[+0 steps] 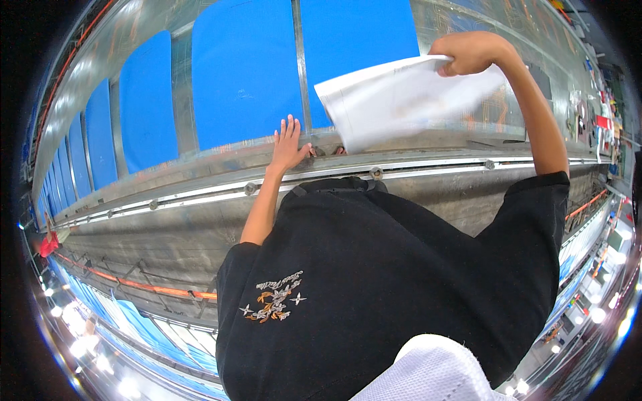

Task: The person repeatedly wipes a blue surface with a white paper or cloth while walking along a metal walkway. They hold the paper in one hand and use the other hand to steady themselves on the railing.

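White thin sheet [401, 100], maybe paper or soft film, hangs in the air from the right hand [468, 53], which is closed in a fist on the sheet's upper far corner. The sheet is a little blurred and bent, and its lower edge comes down close to the fingers of the left hand [289, 144]; I cannot tell if it touches anything below. The left hand lies open and flat, fingers spread wide, on the near edge of a large blue flat rectangular panel [244, 73], and it holds nothing. Just to the right of this hand, under the sheet, a second blue panel [358, 33] lies, with a narrow metal strip between the two. More blue panels [144, 100] follow in a row far to the left of the left hand, all bare. A long grey metal rail with round bolts [200, 194] runs between the hands and the person's black short-sleeved shirt [374, 267]. By my judgement the work is in the middle: the sheet is lifted and carried in one hand, not resting flat on any panel, and the left hand only steadies the panel, so the sheet is not yet put down anywhere.
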The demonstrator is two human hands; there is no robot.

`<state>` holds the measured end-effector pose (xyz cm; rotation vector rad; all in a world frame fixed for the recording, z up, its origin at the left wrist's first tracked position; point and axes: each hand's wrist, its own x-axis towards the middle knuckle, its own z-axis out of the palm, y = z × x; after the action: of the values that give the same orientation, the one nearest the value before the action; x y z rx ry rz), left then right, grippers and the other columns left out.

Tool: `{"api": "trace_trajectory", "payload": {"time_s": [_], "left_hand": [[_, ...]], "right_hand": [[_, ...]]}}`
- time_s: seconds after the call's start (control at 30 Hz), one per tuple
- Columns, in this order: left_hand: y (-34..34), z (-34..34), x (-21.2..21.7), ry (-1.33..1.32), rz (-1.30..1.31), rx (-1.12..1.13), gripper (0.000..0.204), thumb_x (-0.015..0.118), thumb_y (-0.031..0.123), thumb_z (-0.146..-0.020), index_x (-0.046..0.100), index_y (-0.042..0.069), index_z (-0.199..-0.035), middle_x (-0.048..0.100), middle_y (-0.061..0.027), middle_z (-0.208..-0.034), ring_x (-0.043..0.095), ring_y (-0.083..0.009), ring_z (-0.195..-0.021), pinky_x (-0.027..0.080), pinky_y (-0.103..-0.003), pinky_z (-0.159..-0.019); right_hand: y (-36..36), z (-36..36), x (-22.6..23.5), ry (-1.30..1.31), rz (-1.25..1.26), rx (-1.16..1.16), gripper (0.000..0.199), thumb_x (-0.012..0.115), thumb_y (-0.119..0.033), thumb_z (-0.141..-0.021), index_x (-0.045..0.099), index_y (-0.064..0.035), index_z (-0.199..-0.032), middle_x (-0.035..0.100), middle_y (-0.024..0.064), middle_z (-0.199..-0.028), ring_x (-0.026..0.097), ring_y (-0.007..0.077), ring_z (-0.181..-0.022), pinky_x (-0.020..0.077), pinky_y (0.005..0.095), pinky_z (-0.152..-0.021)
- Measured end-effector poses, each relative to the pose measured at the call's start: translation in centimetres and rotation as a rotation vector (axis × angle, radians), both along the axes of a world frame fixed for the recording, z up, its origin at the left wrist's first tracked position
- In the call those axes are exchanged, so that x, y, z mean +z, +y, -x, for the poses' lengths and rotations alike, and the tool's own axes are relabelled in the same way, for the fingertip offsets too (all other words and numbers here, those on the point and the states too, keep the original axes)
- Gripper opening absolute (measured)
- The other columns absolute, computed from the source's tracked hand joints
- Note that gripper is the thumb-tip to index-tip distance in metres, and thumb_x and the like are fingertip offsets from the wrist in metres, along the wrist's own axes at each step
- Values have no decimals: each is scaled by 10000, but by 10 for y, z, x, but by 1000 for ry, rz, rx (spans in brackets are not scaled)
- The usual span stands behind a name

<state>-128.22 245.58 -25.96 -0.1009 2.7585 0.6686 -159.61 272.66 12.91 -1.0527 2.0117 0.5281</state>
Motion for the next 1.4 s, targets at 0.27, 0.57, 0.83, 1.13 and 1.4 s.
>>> {"api": "trace_trajectory", "payload": {"time_s": [0.27,0.57,0.83,1.13,1.4], "left_hand": [[0,9,3,13,-25,-26,878,605,443,-890,186,27,-1540,75,-188,-1626,83,-426,-1485,152,-604,-1154],[1,2,5,-33,-34,14,877,600,441,-893,180,26,-1542,69,-198,-1624,71,-425,-1487,139,-599,-1160],[-1,11,5,-15,-39,-31,881,593,448,-895,173,25,-1544,70,-191,-1626,60,-419,-1490,132,-597,-1162],[0,6,5,-30,-15,-17,888,602,447,-888,175,25,-1541,69,-189,-1626,69,-424,-1488,149,-600,-1159],[0,3,3,-13,-16,-2,879,611,430,-888,182,26,-1539,78,-188,-1625,78,-419,-1488,158,-600,-1157]], "right_hand": [[25,48,1,800,800,-222,447,558,-111,-798,618,-142,-1240,684,214,-961,646,404,-922,495,526,-798],[10,5,-10,150,156,-117,344,616,-224,-907,604,-28,-1190,626,205,-1168,582,343,-1131,447,437,-974],[43,83,-50,678,235,-205,344,596,-220,-922,585,-30,-1208,625,214,-1146,591,349,-1097,456,436,-963],[44,70,-51,422,387,-163,345,580,-187,-909,600,-68,-1232,643,192,-1123,607,347,-1052,467,462,-911],[15,14,-24,190,243,-11,375,596,-239,-924,593,-56,-1251,629,171,-1201,605,328,-1091,466,439,-946]]}}
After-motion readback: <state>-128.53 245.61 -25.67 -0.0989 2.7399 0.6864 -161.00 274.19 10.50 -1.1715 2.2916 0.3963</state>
